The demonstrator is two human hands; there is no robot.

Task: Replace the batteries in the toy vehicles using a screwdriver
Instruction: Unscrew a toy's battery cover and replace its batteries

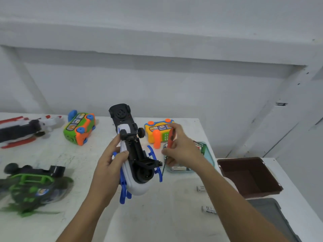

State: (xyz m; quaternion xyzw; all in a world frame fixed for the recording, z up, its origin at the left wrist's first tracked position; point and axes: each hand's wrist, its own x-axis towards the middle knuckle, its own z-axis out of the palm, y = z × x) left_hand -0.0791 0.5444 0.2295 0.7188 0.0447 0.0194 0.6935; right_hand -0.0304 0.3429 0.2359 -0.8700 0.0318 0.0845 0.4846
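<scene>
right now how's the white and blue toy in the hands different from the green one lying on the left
The white and blue helicopter toy is held up off the table in the left hand; the green helicopter toy lies on the table untouched. The white one's black underside faces the camera, with the screwdriver in the right hand beside it; no tool is near the green one. The green toy looks blurred. Both appear belly-up, wheels showing.
</scene>
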